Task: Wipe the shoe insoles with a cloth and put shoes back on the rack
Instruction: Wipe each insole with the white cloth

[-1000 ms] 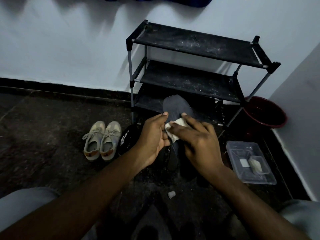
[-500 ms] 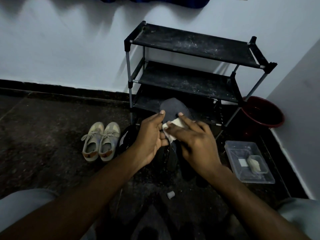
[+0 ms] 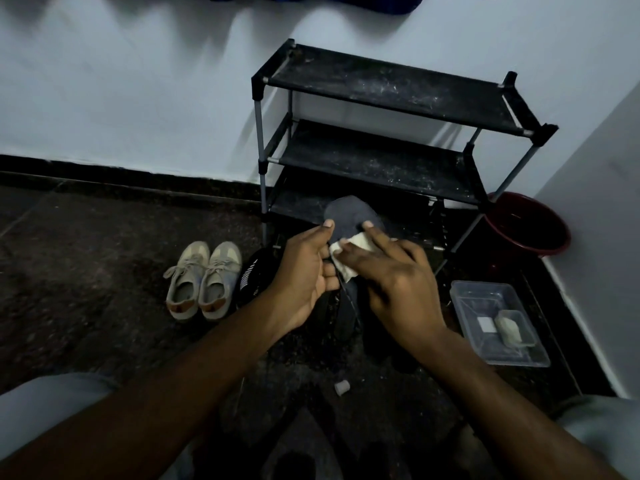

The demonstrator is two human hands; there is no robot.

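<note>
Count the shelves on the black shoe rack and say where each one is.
3. The top shelf, the middle shelf directly under it, and the bottom shelf near the floor, partly hidden behind the insole.

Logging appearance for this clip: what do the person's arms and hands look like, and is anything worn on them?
Both forearms are bare to the frame edge, no sleeves showing. The left hand and right hand have no gloves, rings, watch or wristband that I can see; nails are short. Light grey trousers show at the lower corners.
</note>
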